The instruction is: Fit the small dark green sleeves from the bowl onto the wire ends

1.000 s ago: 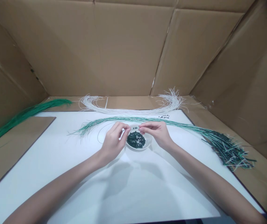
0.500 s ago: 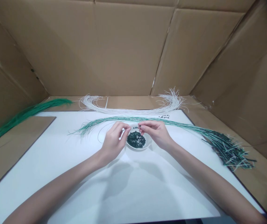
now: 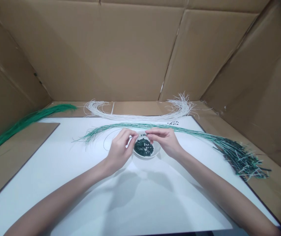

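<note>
A short run of dark beads on a thin cord spans the gap between my two hands, just above the bowl. My left hand pinches the cord at its left side, and a loose loop of it trails out left of the wrist. My right hand has thumb and fingertips closed at the right end of the beaded stretch; whether a loose bead is in them is too small to see. Below the fingers, a small white bowl holds a heap of dark green beads.
Behind the hands lies a bundle of green and white cords, its beaded ends heaped at the right. White cords curve along the back. Green strands lie left. Several dark beads sit near the back. Cardboard walls enclose the white table.
The right hand's fingers have shifted slightly and straightened at the cord's end. My left hand keeps its pinch in nearly the same place.
</note>
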The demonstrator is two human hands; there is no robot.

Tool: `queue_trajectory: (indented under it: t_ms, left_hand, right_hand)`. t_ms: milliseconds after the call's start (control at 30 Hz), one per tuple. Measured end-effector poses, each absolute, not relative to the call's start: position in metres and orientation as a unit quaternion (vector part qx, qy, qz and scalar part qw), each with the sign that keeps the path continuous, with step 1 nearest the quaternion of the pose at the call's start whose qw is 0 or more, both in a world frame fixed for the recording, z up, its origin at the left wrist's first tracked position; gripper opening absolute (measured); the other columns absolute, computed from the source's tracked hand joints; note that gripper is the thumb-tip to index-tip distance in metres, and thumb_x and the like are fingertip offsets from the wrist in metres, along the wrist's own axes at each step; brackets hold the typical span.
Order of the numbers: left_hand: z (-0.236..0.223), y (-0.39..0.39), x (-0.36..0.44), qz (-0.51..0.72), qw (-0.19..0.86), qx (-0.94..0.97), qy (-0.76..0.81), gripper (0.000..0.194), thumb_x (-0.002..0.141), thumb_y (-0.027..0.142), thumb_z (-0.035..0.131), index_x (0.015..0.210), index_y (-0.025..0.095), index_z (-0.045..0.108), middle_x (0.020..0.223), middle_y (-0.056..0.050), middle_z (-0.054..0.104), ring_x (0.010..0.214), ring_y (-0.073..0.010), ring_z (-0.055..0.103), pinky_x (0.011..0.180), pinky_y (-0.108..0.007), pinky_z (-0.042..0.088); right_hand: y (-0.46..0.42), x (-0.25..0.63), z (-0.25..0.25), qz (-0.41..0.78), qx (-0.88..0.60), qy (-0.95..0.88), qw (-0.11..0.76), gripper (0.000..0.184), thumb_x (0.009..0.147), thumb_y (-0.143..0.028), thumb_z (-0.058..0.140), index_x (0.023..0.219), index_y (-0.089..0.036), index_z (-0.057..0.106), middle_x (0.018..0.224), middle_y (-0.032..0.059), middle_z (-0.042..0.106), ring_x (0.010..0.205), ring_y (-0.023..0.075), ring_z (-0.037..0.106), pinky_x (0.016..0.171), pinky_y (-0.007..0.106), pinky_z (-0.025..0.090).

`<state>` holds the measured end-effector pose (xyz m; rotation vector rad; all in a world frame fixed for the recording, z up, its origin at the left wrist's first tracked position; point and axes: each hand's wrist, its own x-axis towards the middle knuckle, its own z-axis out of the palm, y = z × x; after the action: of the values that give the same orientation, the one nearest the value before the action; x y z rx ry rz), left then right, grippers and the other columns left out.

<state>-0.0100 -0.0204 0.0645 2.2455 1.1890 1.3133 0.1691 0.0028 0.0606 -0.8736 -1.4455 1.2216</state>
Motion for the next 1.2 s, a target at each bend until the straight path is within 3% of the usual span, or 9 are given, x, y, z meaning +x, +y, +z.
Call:
queue_trajectory:
  t_ms: [300, 800, 1200]
  left_hand:
    - [0.061, -0.018, -0.011, 0.453, 0.126, 0.782, 0.409, 0.009, 0.083, 0.018, 0.043, 0.082, 0.018, 0.051, 0.079, -0.002, 0.055, 0.069, -0.0112, 0.048, 0.062, -0.023, 0.04]
    - [0.053, -0.014, -0.013, 0.391, -0.005, 0.838, 0.381, 0.01, 0.083, 0.015, 0.041, 0.088, 0.017, 0.049, 0.081, -0.003, 0.054, 0.077, -0.0123, 0.053, 0.069, -0.024, 0.044]
    - [0.051, -0.014, -0.014, 0.387, -0.029, 0.839, 0.381, 0.01, 0.083, 0.015, 0.041, 0.088, 0.017, 0.049, 0.081, -0.003, 0.055, 0.077, -0.0116, 0.053, 0.068, -0.022, 0.044]
  right_hand:
    - [0.001, 0.168, 0.061, 0.476, -0.372, -0.621, 0.5, 0.017, 0.063, -0.027, 0.067, 0.078, -0.021, 0.07, 0.063, 0.0017, 0.062, 0.058, 0.012, 0.053, 0.055, 0.028, 0.046]
    - [-0.003, 0.169, 0.058, 0.393, -0.382, -0.671, 0.5, 0.016, 0.069, -0.025, 0.061, 0.082, -0.022, 0.07, 0.085, 0.0048, 0.065, 0.063, 0.0122, 0.057, 0.05, 0.024, 0.052]
    - [-0.001, 0.169, 0.06, 0.379, -0.397, -0.676, 0.492, 0.011, 0.067, -0.024, 0.062, 0.074, -0.016, 0.067, 0.075, 0.0051, 0.065, 0.066, 0.0135, 0.057, 0.051, 0.023, 0.05]
